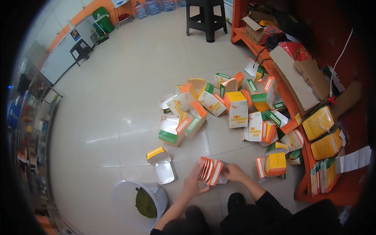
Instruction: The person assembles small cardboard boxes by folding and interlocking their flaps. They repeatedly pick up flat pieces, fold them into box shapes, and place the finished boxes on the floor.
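Low in front of me, a stack of flat folded food cartons (pixel 211 172), white with orange edges, stands on its side. My left hand (pixel 191 185) is closed round its left side, thumb low and fingers up along the back. At the stack's right side my right hand (pixel 234 172) is closed, its fingertips against a pale carton panel; the exact grip is partly hidden. Nearby on the left lies an opened carton (pixel 164 167) with a white inside and yellow flap. Beyond my hands, several assembled cartons (pixel 238 111) in yellow, orange, green and white lie heaped on the floor.
A white bucket (pixel 162 196) with green stuff inside stands left of my left forearm. Along the right runs an orange shelf (pixel 282 76) with cardboard and wrapped flat-carton bundles (pixel 318 122). A black stool (pixel 206 17) stands at the back. A yellow-topped carton (pixel 275 161) sits right of my hands.
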